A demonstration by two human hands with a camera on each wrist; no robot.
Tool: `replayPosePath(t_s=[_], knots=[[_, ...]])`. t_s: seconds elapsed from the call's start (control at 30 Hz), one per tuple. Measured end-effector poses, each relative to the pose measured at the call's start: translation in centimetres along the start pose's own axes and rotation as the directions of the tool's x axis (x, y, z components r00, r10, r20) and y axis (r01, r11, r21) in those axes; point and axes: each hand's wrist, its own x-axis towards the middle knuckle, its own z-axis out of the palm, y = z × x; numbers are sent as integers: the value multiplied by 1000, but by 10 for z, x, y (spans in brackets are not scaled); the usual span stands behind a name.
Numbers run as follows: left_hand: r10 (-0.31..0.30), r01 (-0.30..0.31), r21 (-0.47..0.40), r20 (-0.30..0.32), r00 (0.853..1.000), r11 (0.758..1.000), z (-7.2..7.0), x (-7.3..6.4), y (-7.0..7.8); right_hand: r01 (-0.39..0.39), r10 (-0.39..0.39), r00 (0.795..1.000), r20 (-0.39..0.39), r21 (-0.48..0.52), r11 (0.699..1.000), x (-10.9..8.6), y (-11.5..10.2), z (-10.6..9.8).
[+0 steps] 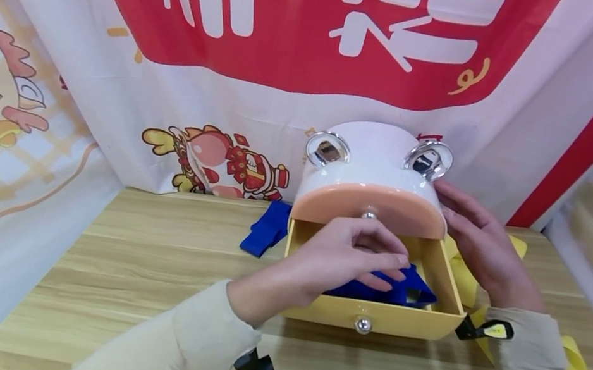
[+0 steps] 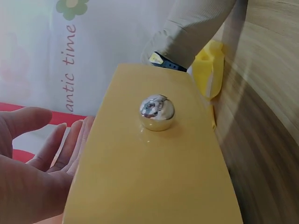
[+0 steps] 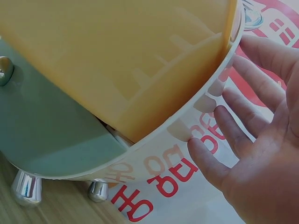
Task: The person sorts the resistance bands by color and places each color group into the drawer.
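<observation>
A white rounded cabinet [image 1: 376, 152] has an orange upper drawer front [image 1: 374, 206] and a pulled-out yellow drawer [image 1: 397, 321] with a silver knob [image 2: 157, 112]. Folded blue fabric [image 1: 397, 295] lies inside this drawer. Over it hovers my left hand [image 1: 343, 256], thumb apart from the loosely bent fingers, holding nothing in the left wrist view. My right hand [image 1: 485, 245] is at the cabinet's right side, its spread, nearly straight fingertips right at the glossy white wall in the right wrist view. Below the yellow drawer shows a green drawer front [image 3: 56, 135].
A blue fabric strip [image 1: 267, 228] lies on the wooden table [image 1: 145, 271] left of the cabinet. Yellow fabric [image 1: 463, 277] lies to its right, partly behind my right arm. A printed cloth backdrop [image 1: 217, 96] hangs close behind. Silver feet [image 3: 28, 186] support the cabinet.
</observation>
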Motion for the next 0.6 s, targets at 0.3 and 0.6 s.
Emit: replayPosePath(t_s=[0.3,0.6], knots=[[91,-92,-49,-24,996,995,-24,-22,3,8,-8,1000,3,3,1000,1,-1,0],[195,-205,-64,-133,972,977,-73,-55,-1,33,-33,999,-16,12,999,-2,-5,6]])
